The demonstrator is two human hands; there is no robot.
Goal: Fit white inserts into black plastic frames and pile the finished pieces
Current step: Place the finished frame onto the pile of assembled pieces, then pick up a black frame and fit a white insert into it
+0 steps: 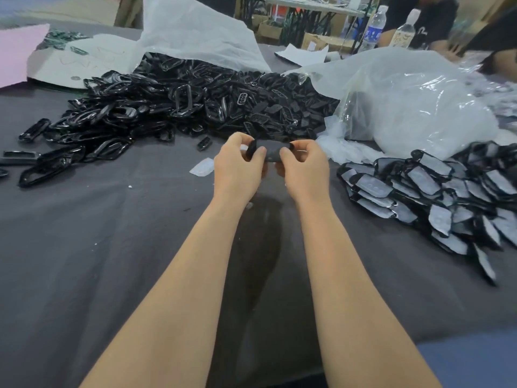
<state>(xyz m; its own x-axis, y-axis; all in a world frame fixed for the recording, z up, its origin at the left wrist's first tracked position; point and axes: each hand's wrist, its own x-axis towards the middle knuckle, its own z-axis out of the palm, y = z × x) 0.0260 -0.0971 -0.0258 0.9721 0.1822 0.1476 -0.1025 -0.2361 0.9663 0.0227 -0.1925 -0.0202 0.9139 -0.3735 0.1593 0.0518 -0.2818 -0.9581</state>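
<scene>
Black frame [270,152] is held up over the table [112,247], long axis running left to right, flat face toward you; your left hand [240,166] and right hand [303,165] each pinch one end, fingers curled, likely for even pressing; insert inside unclear; finished pile [436,191] lies to your right.
</scene>
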